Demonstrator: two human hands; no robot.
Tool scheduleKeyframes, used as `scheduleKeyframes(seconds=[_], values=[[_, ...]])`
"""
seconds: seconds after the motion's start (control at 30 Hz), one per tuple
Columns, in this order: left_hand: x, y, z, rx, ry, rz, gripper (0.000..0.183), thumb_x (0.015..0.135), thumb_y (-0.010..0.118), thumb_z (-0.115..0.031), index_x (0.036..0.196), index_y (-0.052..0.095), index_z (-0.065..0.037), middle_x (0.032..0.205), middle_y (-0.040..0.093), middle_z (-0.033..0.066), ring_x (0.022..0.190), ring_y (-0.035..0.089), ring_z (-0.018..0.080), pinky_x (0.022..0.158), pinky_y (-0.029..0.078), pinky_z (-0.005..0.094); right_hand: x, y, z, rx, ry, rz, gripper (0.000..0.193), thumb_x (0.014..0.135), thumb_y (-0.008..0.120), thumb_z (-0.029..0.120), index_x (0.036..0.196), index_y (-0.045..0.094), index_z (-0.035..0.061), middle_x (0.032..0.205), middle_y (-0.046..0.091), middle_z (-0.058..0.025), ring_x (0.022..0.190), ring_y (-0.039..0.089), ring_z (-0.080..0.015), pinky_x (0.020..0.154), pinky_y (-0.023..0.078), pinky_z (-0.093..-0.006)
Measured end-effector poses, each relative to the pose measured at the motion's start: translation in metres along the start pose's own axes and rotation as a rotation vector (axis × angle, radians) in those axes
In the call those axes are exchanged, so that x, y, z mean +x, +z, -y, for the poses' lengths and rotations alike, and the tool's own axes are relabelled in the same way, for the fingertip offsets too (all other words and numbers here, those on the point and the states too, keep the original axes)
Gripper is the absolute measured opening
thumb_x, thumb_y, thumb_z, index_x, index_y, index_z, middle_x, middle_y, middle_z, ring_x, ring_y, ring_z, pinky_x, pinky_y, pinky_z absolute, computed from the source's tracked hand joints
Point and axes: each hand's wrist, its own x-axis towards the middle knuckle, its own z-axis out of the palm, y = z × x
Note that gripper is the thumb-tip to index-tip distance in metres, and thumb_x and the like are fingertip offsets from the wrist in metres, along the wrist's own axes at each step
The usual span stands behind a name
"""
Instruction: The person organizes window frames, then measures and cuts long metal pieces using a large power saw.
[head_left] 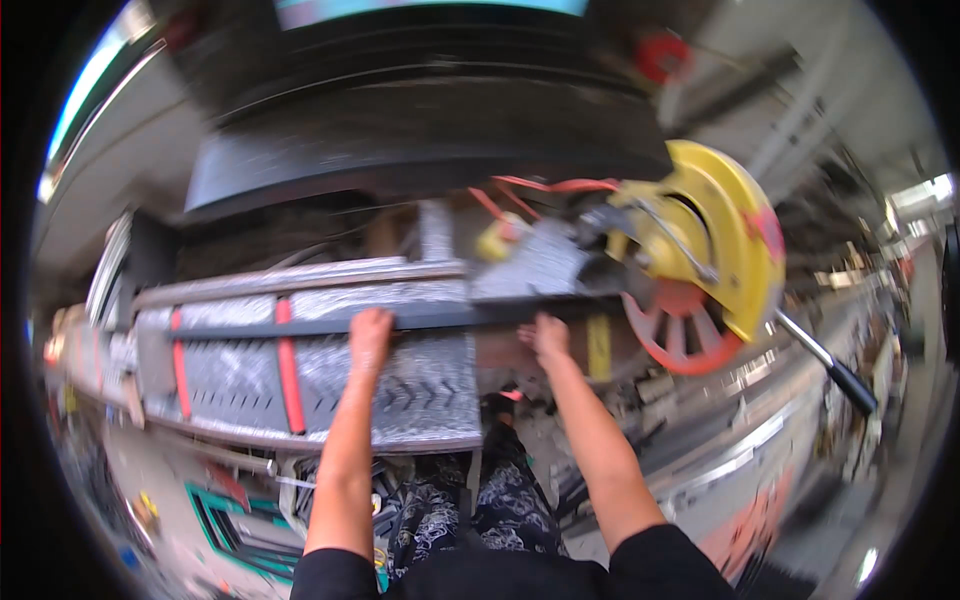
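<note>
A long dark metal bar (430,317) lies across a silver patterned workbench (420,385), running toward a chop saw with a yellow guard (725,235) and a red-orange wheel (680,335). My left hand (370,333) is closed over the bar near its middle. Farther right, close to the saw's base, my right hand (548,337) rests on the same bar with fingers curled on it. The picture is motion-blurred.
The saw's black-gripped handle (845,378) sticks out to the lower right. Red straps (288,365) cross the bench. A large black tyre-like shape (420,110) looms above. Red cables (540,187) run to the saw. Clutter and a teal frame (235,520) lie on the floor.
</note>
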Motion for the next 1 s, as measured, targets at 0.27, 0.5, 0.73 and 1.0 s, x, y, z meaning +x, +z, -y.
scheduleKeyframes(seconds=[0.27, 0.5, 0.73, 1.0], values=[[0.018, -0.005, -0.038, 0.046, -0.05, 0.044, 0.039, 0.061, 0.072, -0.012, 0.096, 0.058, -0.005, 0.096, 0.055, 0.0125, 0.095, 0.051, 0.0327, 0.084, 0.04, 0.0411, -0.002, -0.005, 0.013, -0.069, -0.077, -0.141, 0.028, 0.096, 0.046, 0.019, 0.081, 0.047, -0.0045, 0.064, 0.061, -0.0167, 0.046, 0.06, -0.021, 0.037, 0.047, -0.0294], [0.054, 0.036, -0.144, 0.01, 0.137, 0.018, 0.041, 0.062, 0.075, -0.019, 0.098, 0.057, -0.007, 0.094, 0.055, 0.0105, 0.093, 0.052, 0.028, 0.082, 0.039, 0.0416, -0.003, -0.005, 0.017, -0.079, -0.008, -0.114, 0.029, 0.095, 0.047, 0.021, 0.082, 0.049, -0.0049, 0.064, 0.062, -0.0151, 0.046, 0.061, -0.0195, 0.037, 0.047, -0.0281], [0.054, 0.039, -0.129, 0.294, 0.011, 0.125, 0.025, 0.071, 0.065, -0.024, 0.09, 0.058, -0.011, 0.086, 0.057, 0.0056, 0.085, 0.056, 0.0225, 0.073, 0.038, 0.0381, -0.061, 0.011, 0.06, -0.192, -0.184, 0.3, 0.016, 0.089, 0.056, 0.013, 0.092, 0.058, -0.0027, 0.073, 0.062, -0.0107, 0.057, 0.059, -0.015, 0.048, 0.047, -0.0267], [0.043, 0.047, -0.148, 0.162, 0.003, -0.017, 0.024, 0.066, 0.069, -0.023, 0.085, 0.059, -0.013, 0.085, 0.058, 0.004, 0.088, 0.056, 0.0223, 0.077, 0.039, 0.0392, -0.353, -0.147, 0.305, -1.136, -1.86, -0.553, 0.03, 0.079, 0.062, 0.01, 0.106, 0.057, -0.0033, 0.088, 0.062, -0.0164, 0.077, 0.06, -0.0314, 0.074, 0.046, -0.0391]])
